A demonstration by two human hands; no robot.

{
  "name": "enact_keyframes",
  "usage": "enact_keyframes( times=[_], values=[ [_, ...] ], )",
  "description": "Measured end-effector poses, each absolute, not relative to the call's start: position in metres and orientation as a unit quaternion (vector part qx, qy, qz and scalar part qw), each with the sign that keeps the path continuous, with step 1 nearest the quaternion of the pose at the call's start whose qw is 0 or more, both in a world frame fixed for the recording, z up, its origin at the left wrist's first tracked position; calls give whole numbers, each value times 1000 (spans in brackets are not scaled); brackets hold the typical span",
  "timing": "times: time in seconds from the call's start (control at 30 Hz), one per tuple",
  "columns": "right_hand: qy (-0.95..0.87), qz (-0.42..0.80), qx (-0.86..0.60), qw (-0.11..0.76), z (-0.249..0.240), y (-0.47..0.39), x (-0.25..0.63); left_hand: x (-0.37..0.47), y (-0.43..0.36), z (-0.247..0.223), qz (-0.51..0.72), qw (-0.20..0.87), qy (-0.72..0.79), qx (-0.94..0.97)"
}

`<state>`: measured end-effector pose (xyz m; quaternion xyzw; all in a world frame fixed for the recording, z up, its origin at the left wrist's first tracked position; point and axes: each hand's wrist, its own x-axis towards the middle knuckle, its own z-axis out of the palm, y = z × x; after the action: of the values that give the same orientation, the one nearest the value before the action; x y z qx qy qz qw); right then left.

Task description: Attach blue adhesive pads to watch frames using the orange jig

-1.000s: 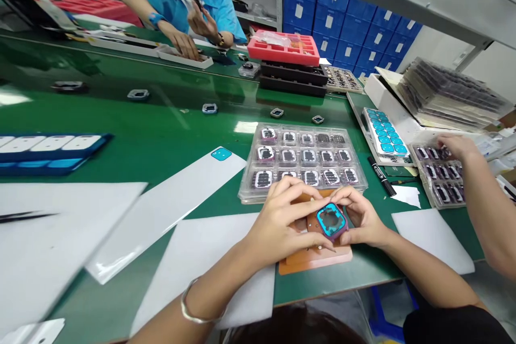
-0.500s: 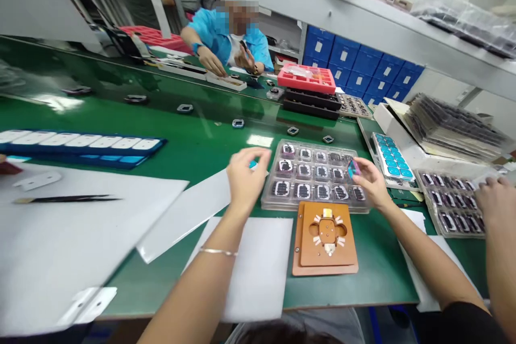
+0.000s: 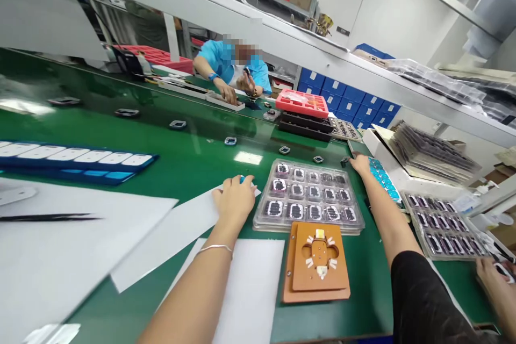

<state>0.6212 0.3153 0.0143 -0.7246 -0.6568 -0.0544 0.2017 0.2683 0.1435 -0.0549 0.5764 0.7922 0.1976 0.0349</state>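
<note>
My left hand (image 3: 236,201), a bracelet at its wrist, is closed with fingers curled over a small blue piece (image 3: 242,178), mostly hidden, above a white strip (image 3: 173,231). My right hand (image 3: 360,164) reaches far forward to the green work surface, fingertips at a small dark frame-like part (image 3: 345,162); its grip is partly hidden. Between my arms lies a clear tray (image 3: 309,196) of small rounded-square parts with dark and white faces. In front of it sits an orange fixture block (image 3: 318,263) with a recess and small white tabs.
Similar small frames (image 3: 230,141) stand in a row across the green surface. A tray of blue pieces (image 3: 382,180) lies beside my right forearm. At far right another person's hand (image 3: 497,285) holds a part near a second tray (image 3: 443,226). Tweezers (image 3: 48,218) lie left.
My right hand has moved forward from beside the clear tray with a small part to the far green surface. My left hand has turned palm down, still around the blue piece. The view has tilted up.
</note>
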Motion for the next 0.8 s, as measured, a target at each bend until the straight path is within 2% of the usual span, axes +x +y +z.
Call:
enact_keyframes(
  times=[0.2,0.43,0.6,0.8],
  values=[
    [-687,-4,-666,292,-6,267,633,271,140,-49,189,49,793,577],
    [-749,67,-535,384,-27,154,623,269,142,-48,200,64,797,567],
    [-777,64,-460,425,-32,104,609,266,143,-46,203,67,813,541],
    [-790,38,-431,434,-40,100,610,265,142,-46,182,50,830,525]
  ],
)
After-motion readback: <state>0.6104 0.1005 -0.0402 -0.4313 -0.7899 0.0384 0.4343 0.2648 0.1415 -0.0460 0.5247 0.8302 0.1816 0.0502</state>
